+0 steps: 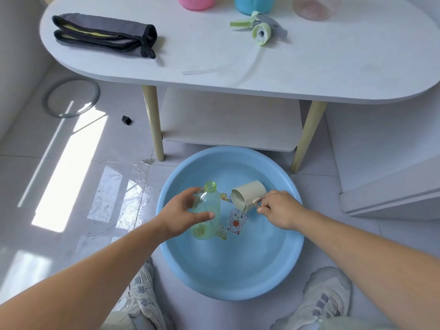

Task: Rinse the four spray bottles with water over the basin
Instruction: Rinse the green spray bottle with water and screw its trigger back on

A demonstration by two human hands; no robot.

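Pale floor tiles [71, 186] filled the left of the frame on my feed, wet in a patch just beside the basin. Across the top ran the white table [309, 75], where the pink bottle [196, 2], blue bottle [254, 4] and clear bottle [316, 8] waited at the upper edge, I judged for their turn. Lower centre sat the blue basin [238, 270], placed to catch the runoff. Over it the left hand [181, 217] was wrapped around the green bottle [206, 206], neck open and pointing up-frame. The right hand [281, 210] pinched the handle of a beige cup [248, 195], tipped mouth-first toward the bottle, presumably to pour. The green spray head [260, 29] lay on the table, unscrewed so water could enter.
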